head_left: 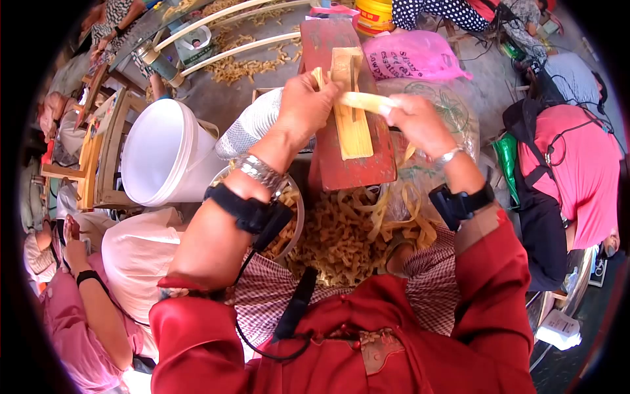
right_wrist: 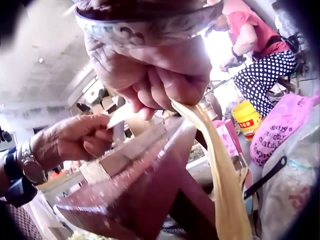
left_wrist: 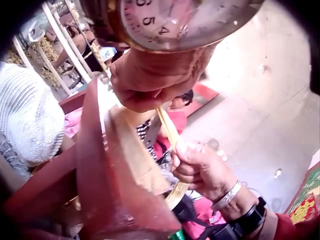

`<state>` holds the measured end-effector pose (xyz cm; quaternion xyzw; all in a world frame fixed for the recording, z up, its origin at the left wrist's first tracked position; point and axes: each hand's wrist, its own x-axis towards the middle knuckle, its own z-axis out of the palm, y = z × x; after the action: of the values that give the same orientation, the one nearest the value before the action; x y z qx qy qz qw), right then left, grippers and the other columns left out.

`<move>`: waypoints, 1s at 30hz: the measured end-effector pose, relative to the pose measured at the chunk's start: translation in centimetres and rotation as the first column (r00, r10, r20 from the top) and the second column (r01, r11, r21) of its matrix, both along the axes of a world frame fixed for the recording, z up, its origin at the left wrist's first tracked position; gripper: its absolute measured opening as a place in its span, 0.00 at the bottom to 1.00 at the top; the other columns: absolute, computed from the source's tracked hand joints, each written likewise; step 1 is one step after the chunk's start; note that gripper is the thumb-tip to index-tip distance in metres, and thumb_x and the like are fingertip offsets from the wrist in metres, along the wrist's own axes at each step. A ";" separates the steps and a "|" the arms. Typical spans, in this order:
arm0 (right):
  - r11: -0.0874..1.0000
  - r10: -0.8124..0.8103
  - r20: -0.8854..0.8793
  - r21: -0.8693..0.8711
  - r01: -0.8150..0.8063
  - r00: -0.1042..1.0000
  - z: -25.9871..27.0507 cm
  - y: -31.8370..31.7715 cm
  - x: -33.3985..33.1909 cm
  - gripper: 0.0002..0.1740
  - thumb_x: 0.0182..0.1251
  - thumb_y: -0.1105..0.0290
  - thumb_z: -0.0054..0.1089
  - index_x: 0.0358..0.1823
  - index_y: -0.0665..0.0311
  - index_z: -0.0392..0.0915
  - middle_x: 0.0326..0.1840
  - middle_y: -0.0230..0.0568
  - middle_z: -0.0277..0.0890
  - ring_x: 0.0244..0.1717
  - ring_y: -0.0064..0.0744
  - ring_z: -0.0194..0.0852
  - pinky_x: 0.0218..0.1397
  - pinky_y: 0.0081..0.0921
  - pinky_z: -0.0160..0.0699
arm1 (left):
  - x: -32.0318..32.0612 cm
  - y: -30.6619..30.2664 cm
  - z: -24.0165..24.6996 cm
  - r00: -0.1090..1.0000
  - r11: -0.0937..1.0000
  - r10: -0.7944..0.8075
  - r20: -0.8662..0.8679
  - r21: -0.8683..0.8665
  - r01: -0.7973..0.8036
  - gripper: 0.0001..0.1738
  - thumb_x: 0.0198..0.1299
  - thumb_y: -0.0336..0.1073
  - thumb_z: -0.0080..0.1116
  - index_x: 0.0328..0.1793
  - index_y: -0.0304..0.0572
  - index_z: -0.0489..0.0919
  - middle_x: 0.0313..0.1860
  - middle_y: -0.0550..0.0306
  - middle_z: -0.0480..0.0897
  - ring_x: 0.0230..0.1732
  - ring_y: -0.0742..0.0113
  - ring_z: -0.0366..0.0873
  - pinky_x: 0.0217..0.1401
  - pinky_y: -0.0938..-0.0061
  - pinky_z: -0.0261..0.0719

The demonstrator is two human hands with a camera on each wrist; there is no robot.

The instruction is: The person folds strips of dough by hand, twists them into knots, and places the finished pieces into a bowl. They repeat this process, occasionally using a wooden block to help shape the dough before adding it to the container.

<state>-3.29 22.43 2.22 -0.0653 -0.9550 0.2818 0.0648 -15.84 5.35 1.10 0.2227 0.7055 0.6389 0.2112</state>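
A pale yellow flat strip [head_left: 364, 102] stretches between both hands above a red bench [head_left: 382, 167]. On the bench lies a yellowish wooden block [head_left: 354, 146] with a long slot. My left hand [head_left: 305, 105] pinches one end of the strip, and a short piece sticks up by its thumb. My right hand [head_left: 423, 121] grips the strip farther along, its fingers curled in. From that hand a long loose tail [right_wrist: 219, 160] hangs down in the right wrist view. The left wrist view shows the strip [left_wrist: 169, 127] taut between the hands.
Many short twisted yellow pieces [head_left: 338, 230] lie heaped below the bench, beside a tub of them. A white bucket [head_left: 154, 151] stands at left. Beyond the bench sit a pink bag [head_left: 417, 56] and a yellow pail [head_left: 374, 16]. Other people sit on both sides.
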 end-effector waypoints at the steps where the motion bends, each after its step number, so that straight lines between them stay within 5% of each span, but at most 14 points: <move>1: 0.995 -0.020 0.061 -0.094 0.026 0.998 -0.5 -0.1 -0.1 0.14 0.65 0.64 0.50 0.28 0.68 0.72 0.22 0.30 0.67 0.26 0.21 0.62 0.32 0.22 0.62 | -0.2 0.2 -0.8 0.998 0.997 0.030 -0.061 -0.066 -0.034 0.09 0.61 0.35 0.58 0.34 0.37 0.80 0.21 0.63 0.78 0.15 0.80 0.67 0.16 0.83 0.63; 4: 0.959 -0.031 0.094 -0.278 0.056 0.995 -1.9 0.7 1.3 0.10 0.64 0.68 0.49 0.30 0.68 0.74 0.24 0.29 0.69 0.26 0.21 0.63 0.32 0.23 0.64 | -0.4 -0.1 -1.4 0.979 0.963 0.108 -0.171 -0.228 -0.146 0.11 0.61 0.37 0.58 0.32 0.38 0.81 0.24 0.62 0.81 0.18 0.81 0.69 0.20 0.83 0.64; 6: 0.911 -0.077 -0.087 -0.412 0.035 0.993 -4.1 2.0 2.8 0.10 0.59 0.67 0.52 0.29 0.67 0.78 0.18 0.35 0.70 0.21 0.25 0.67 0.27 0.27 0.67 | 0.8 -1.7 0.4 0.999 0.990 0.008 -0.039 -0.139 -0.014 0.12 0.61 0.40 0.59 0.30 0.40 0.79 0.19 0.67 0.74 0.14 0.83 0.63 0.15 0.85 0.60; 9: 0.686 -0.233 0.096 -0.689 0.234 0.968 -1.4 0.7 5.6 0.11 0.64 0.64 0.52 0.31 0.65 0.76 0.17 0.27 0.67 0.16 0.15 0.60 0.19 0.18 0.59 | 3.9 -5.3 2.3 0.951 0.933 -0.301 0.065 -0.188 0.308 0.15 0.62 0.44 0.60 0.29 0.42 0.78 0.16 0.71 0.72 0.12 0.85 0.60 0.12 0.88 0.56; 12: 0.646 -0.192 0.102 -0.736 0.204 0.976 0.8 -0.2 8.0 0.16 0.70 0.58 0.51 0.31 0.63 0.74 0.15 0.20 0.58 0.14 0.07 0.48 0.14 0.12 0.45 | 7.6 -7.9 1.1 0.827 0.789 -0.515 0.227 -0.252 0.561 0.15 0.61 0.44 0.61 0.32 0.40 0.77 0.20 0.66 0.78 0.14 0.85 0.63 0.14 0.89 0.59; 15: 0.594 -0.198 0.012 -0.794 0.130 0.980 0.8 -2.0 9.5 0.15 0.70 0.59 0.50 0.32 0.64 0.74 0.15 0.19 0.57 0.14 0.07 0.47 0.14 0.11 0.45 | 9.9 -9.5 -2.9 0.745 0.671 -0.665 -0.050 -0.476 0.568 0.18 0.59 0.41 0.62 0.46 0.32 0.77 0.25 0.61 0.80 0.16 0.77 0.68 0.21 0.81 0.68; 16: 0.603 -0.183 -0.016 -0.792 0.099 0.983 0.5 -2.5 10.0 0.16 0.71 0.59 0.50 0.32 0.64 0.74 0.14 0.20 0.57 0.13 0.07 0.47 0.14 0.11 0.45 | 10.9 -9.8 -2.7 0.756 0.631 -0.655 0.002 -0.550 0.548 0.23 0.59 0.40 0.62 0.53 0.29 0.74 0.26 0.53 0.81 0.21 0.70 0.75 0.28 0.74 0.73; 19: 0.619 -0.218 -0.025 -0.777 0.118 0.976 -0.2 -4.2 11.2 0.16 0.71 0.59 0.50 0.32 0.65 0.74 0.14 0.20 0.57 0.13 0.08 0.48 0.14 0.11 0.46 | 13.4 -9.9 -4.4 0.759 0.503 -0.649 0.042 -0.725 0.470 0.18 0.57 0.43 0.60 0.44 0.35 0.77 0.36 0.39 0.81 0.44 0.46 0.80 0.47 0.60 0.76; 20: 0.623 -0.227 -0.033 -0.773 0.119 0.973 -0.2 -4.6 11.6 0.16 0.70 0.59 0.51 0.31 0.65 0.74 0.14 0.20 0.58 0.13 0.08 0.49 0.15 0.11 0.47 | 14.0 -9.9 -6.0 0.661 0.384 -0.748 0.063 -0.771 0.508 0.15 0.59 0.42 0.57 0.43 0.36 0.78 0.38 0.38 0.81 0.45 0.44 0.79 0.49 0.59 0.76; 22: 0.618 -0.260 -0.096 -0.782 0.089 0.961 -0.1 -5.8 12.4 0.16 0.71 0.59 0.49 0.34 0.65 0.73 0.15 0.19 0.55 0.13 0.07 0.48 0.15 0.09 0.46 | 16.2 -10.7 -10.3 0.466 0.265 -0.882 0.073 -0.740 0.618 0.14 0.60 0.41 0.53 0.41 0.37 0.79 0.39 0.39 0.81 0.46 0.44 0.78 0.49 0.60 0.76; 24: 0.544 -0.316 -0.061 -0.829 0.128 0.947 0.2 -7.1 13.5 0.15 0.72 0.59 0.46 0.35 0.64 0.72 0.15 0.18 0.53 0.14 0.08 0.48 0.15 0.08 0.45 | 19.6 -11.1 -14.6 0.254 -0.062 -0.917 0.307 -0.740 0.669 0.16 0.62 0.40 0.48 0.42 0.36 0.80 0.41 0.40 0.81 0.47 0.43 0.78 0.50 0.59 0.75; 27: 0.488 -0.403 -0.012 -0.848 0.204 0.915 1.8 -9.1 14.7 0.16 0.73 0.60 0.47 0.32 0.66 0.72 0.14 0.22 0.57 0.12 0.11 0.49 0.13 0.10 0.47 | 24.1 -13.7 -19.1 0.020 -0.176 -0.855 0.518 -0.327 0.929 0.21 0.66 0.43 0.42 0.49 0.34 0.79 0.49 0.39 0.79 0.53 0.44 0.76 0.56 0.60 0.72; 30: 0.492 -0.366 0.029 -0.843 0.220 0.930 0.1 -8.8 16.1 0.15 0.73 0.59 0.44 0.36 0.64 0.71 0.15 0.19 0.51 0.14 0.08 0.46 0.15 0.09 0.43 | 24.4 -14.8 -18.7 -0.009 -0.166 -0.727 0.687 -0.164 0.972 0.24 0.70 0.45 0.36 0.64 0.42 0.71 0.61 0.43 0.74 0.64 0.53 0.69 0.67 0.66 0.63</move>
<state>12.82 13.64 2.29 -0.2280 -0.6716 0.6896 0.1464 8.57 -9.46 -17.63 0.4341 0.4594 0.0551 0.7729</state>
